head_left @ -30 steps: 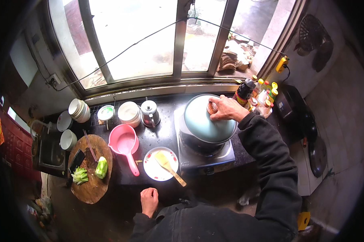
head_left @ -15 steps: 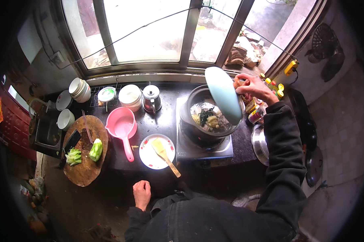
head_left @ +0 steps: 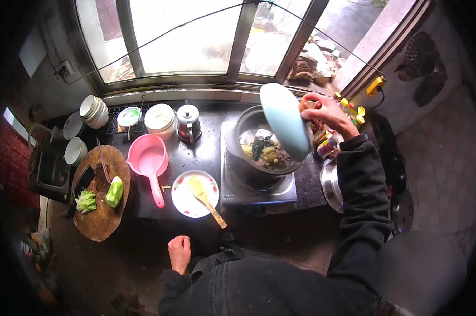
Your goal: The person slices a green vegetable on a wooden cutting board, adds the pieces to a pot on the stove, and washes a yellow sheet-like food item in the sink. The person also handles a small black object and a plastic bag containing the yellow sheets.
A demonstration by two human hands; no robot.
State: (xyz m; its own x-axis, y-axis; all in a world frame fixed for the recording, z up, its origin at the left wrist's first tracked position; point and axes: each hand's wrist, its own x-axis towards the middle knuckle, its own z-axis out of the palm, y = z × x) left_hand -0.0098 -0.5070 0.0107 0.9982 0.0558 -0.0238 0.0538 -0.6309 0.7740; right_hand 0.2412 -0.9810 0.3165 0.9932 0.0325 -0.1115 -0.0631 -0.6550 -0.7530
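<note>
My right hand (head_left: 328,113) is closed on the knob of a pale blue pot lid (head_left: 284,121), held tilted on edge over the right side of a dark pot (head_left: 237,150). Inside the pot lies food (head_left: 267,150): dark green leaves, yellowish pieces and paler chunks. The pot stands on a silver stove (head_left: 259,195). My left hand (head_left: 180,254) hangs in front of the counter, its fingers curled in with nothing visible in them. Nearest to it is a white plate (head_left: 181,203) with red patterns at the rim, and a wooden spatula (head_left: 206,197) resting across it.
Left of the plate are a pink ladle (head_left: 147,154) and a round chopping board (head_left: 103,221) with cut greens, a peeled green vegetable, a knife and chopsticks. Bowls (head_left: 93,111), a kettle (head_left: 188,121) and jars line the back. Bottles (head_left: 330,145) and a metal lid (head_left: 330,184) stand right.
The whole view has shifted slightly left. My right hand still holds the lid tilted beside the pot's opening, and my left hand stays curled. A blurred grey patch now shows at lower right.
</note>
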